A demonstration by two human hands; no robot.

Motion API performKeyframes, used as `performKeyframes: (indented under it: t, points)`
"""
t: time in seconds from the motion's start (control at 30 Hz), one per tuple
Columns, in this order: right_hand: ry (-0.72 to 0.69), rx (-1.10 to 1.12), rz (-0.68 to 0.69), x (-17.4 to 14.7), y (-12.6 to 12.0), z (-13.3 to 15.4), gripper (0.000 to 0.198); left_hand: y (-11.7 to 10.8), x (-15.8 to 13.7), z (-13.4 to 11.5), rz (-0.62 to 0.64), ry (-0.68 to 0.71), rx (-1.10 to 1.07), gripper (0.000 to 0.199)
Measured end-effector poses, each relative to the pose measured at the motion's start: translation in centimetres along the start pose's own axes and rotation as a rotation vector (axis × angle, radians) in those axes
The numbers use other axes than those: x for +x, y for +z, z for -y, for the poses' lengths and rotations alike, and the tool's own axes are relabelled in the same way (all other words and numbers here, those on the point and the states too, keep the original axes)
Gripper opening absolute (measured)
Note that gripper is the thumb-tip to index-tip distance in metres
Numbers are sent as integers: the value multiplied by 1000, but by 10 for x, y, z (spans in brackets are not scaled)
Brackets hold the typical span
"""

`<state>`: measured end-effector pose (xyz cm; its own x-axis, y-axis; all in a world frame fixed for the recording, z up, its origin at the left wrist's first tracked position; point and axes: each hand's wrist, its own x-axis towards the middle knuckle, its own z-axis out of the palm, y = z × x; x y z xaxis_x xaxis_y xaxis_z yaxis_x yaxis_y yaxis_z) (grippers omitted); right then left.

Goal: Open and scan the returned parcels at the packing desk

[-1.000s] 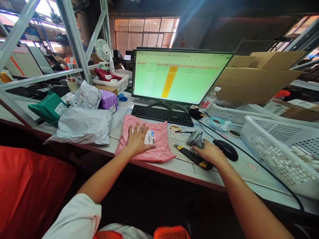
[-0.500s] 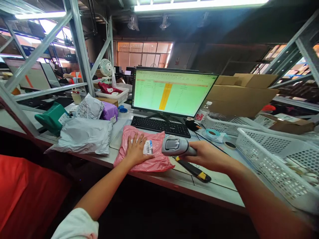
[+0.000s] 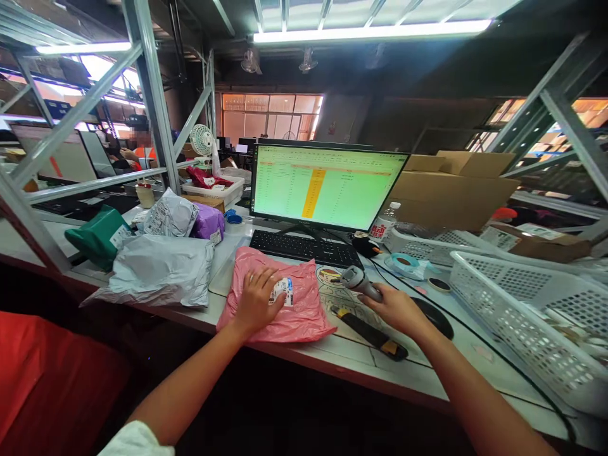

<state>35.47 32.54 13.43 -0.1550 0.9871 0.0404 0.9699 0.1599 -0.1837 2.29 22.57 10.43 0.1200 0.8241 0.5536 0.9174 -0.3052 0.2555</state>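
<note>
A white desk point(image 3: 360, 356) is partly covered by a printed mat point(image 3: 339, 297), on which a black mouse point(image 3: 434, 318) and a black-and-yellow cutter point(image 3: 370, 332) are laid. Near its front, a pink parcel point(image 3: 304, 320) is laid flat, with a large white parcel point(image 3: 164, 269) set to the left. Behind, a black keyboard point(image 3: 304, 247) and a monitor point(image 3: 332, 187) are placed, and a perforated white basket point(image 3: 510, 323) is stood at the right.

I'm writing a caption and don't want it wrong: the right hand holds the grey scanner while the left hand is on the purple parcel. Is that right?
Not quite: the left hand is on the pink parcel; the purple parcel lies farther back. The head view shows this. The right hand does hold the grey scanner.
</note>
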Motion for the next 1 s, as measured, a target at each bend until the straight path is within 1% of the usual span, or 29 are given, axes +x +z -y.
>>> performKeyframes:
  t: [0.03, 0.07, 0.1, 0.17, 0.2, 0.23, 0.27, 0.33, 0.37, 0.4, 0.47, 0.53, 0.63, 0.8, 1.0]
  points:
    - [76, -51, -19, 0, 11, -9, 45, -5, -6, -1, 10, 42, -18, 42]
    - [141, -89, -32, -1, 21, -16, 49, -9, -12, -2, 48, 77, -22, 46]
    - [190, -115, -38, -3, 30, -22, 52, -12, -18, -1, 110, 103, -15, 56]
    - [242, -136, -33, -8, 41, -27, 54, -11, -29, 4, 246, 127, 21, 83]
    - [257, -136, -51, -9, 42, -27, 56, -8, -34, 8, 298, 131, 44, 95]
    - [264, -132, -100, -8, 39, -24, 57, -5, -37, 13, 334, 135, 65, 104]
    - [258, -123, -176, -5, 35, -20, 57, -1, -40, 16, 353, 139, 82, 108]
    - [205, -91, -306, 10, 22, -9, 56, 4, -42, 21, 358, 138, 109, 104]
    - [167, -71, -323, 23, 16, -3, 55, 6, -43, 23, 353, 133, 119, 100]
    - [131, -51, -281, 38, 12, 2, 54, 6, -43, 23, 349, 126, 125, 96]
    - [88, -29, -144, 71, 9, 12, 51, 5, -42, 22, 347, 105, 127, 91]
    - [59, -27, -28, 102, 14, 19, 49, 3, -42, 21, 354, 88, 111, 89]
    - [45, -39, 67, 133, 27, 26, 50, 2, -42, 20, 352, 73, 83, 87]
    - [66, -72, 142, 153, 39, 31, 50, 4, -42, 19, 346, 70, 53, 86]
    - [87, -70, 128, 162, 38, 41, 50, 3, -41, 18, 324, 61, 45, 85]
